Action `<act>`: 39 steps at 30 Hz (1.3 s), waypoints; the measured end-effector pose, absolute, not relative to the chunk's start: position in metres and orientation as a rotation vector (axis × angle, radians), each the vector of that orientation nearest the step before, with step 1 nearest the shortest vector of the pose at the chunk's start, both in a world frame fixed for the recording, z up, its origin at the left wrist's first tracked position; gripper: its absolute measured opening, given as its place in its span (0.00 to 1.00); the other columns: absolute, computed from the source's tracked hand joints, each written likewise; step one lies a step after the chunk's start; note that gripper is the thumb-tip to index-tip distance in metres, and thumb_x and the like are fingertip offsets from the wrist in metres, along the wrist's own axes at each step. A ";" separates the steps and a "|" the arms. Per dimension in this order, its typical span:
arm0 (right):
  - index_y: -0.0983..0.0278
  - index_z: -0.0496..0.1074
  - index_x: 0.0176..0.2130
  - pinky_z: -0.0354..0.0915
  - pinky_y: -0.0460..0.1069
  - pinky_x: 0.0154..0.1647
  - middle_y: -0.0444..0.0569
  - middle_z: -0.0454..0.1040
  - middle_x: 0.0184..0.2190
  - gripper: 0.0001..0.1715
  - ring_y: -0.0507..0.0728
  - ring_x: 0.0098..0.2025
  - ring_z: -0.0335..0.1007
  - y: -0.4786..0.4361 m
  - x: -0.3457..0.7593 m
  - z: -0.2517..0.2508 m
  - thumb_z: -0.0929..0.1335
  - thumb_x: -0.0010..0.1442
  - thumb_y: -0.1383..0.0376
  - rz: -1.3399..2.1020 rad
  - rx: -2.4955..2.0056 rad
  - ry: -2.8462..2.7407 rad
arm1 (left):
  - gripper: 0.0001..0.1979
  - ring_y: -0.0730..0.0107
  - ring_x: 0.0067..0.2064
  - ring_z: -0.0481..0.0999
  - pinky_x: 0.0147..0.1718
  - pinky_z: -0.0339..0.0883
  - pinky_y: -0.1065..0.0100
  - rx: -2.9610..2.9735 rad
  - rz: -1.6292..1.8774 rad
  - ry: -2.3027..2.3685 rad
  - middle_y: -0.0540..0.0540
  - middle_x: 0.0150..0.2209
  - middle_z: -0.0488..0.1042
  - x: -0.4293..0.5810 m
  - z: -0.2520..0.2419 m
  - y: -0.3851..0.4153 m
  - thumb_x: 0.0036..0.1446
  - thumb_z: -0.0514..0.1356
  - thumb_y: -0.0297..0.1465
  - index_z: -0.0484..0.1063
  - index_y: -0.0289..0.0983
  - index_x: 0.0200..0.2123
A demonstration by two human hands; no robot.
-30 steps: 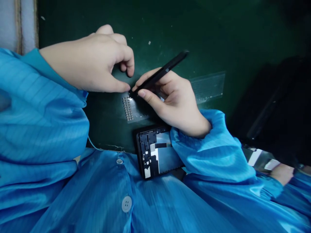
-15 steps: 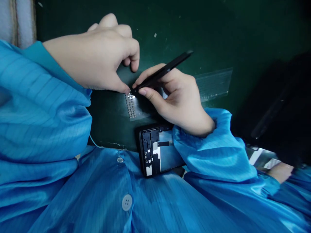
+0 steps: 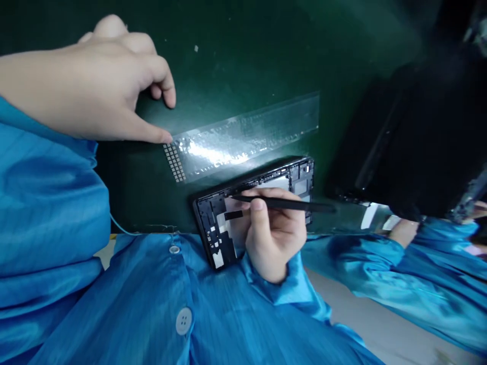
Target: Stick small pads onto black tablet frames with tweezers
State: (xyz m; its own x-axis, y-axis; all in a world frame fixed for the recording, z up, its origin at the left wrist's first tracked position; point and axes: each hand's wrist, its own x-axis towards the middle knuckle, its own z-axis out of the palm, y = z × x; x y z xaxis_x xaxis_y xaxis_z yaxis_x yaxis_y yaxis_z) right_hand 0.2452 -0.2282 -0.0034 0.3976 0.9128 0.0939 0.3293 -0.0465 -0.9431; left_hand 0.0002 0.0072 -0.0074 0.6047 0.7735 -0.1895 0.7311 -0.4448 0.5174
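My left hand (image 3: 114, 86) is spread over the table, its fingers curved and away from the thumb. That thumb tip touches the left end of a clear plastic strip (image 3: 251, 132), beside several rows of small grey square pads (image 3: 175, 163). Between the fingers of my right hand (image 3: 274, 228) are black tweezers (image 3: 289, 204), held nearly flat with the tip pointing left. The tip is over an open phone housing (image 3: 205, 218), black with silver and white parts, lying at the table's front edge. My right hand covers part of the housing's middle.
Dark objects (image 3: 411, 137) stand on the green table (image 3: 236, 61) at the right. A co-worker's hand (image 3: 403, 233) and blue sleeves show at the lower right. A tiny white scrap (image 3: 196, 48) lies toward the back.
My right hand and the tweezers have moved from the pads to the phone housing, uncovering more of the strip. My left thumb is still at the strip's end. The view has shifted right.
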 end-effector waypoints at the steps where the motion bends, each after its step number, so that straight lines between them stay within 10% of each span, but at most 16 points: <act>1: 0.52 0.76 0.54 0.86 0.57 0.50 0.49 0.83 0.45 0.11 0.60 0.47 0.87 -0.233 0.243 -0.010 0.73 0.74 0.64 0.656 -1.586 -1.135 | 0.55 0.54 0.53 0.60 0.67 0.53 0.43 2.289 0.109 1.168 0.42 0.44 0.66 -0.002 -0.011 0.009 0.38 0.48 0.82 0.80 0.42 0.45; 13: 0.52 0.76 0.54 0.85 0.60 0.50 0.50 0.83 0.45 0.15 0.62 0.49 0.85 -0.232 0.242 -0.008 0.72 0.72 0.69 0.576 -1.562 -1.339 | 0.57 0.61 0.53 0.62 0.71 0.51 0.49 2.380 0.067 1.140 0.44 0.47 0.67 -0.006 -0.017 0.008 0.47 0.43 0.81 0.79 0.39 0.51; 26: 0.55 0.77 0.49 0.81 0.57 0.64 0.48 0.84 0.52 0.05 0.60 0.55 0.85 -0.061 0.237 0.015 0.74 0.74 0.58 1.293 -1.187 -2.068 | 0.35 0.32 0.62 0.62 0.62 0.61 0.35 2.219 -0.042 1.226 0.36 0.49 0.71 0.008 0.002 0.003 0.35 0.67 0.53 0.79 0.44 0.48; 33: 0.54 0.77 0.49 0.81 0.56 0.64 0.49 0.84 0.54 0.17 0.61 0.56 0.84 -0.062 0.238 0.015 0.73 0.73 0.46 1.343 -1.221 -2.065 | 0.38 0.29 0.63 0.62 0.63 0.59 0.33 2.217 -0.003 1.195 0.35 0.48 0.69 0.009 -0.001 0.002 0.35 0.62 0.58 0.78 0.43 0.48; 39: 0.53 0.79 0.46 0.80 0.55 0.65 0.44 0.84 0.52 0.03 0.59 0.56 0.83 -0.052 0.235 0.015 0.74 0.73 0.64 1.232 -1.231 -2.205 | 0.44 0.26 0.66 0.60 0.63 0.58 0.34 2.179 -0.044 1.256 0.33 0.53 0.69 0.011 0.006 0.000 0.32 0.55 0.63 0.77 0.43 0.49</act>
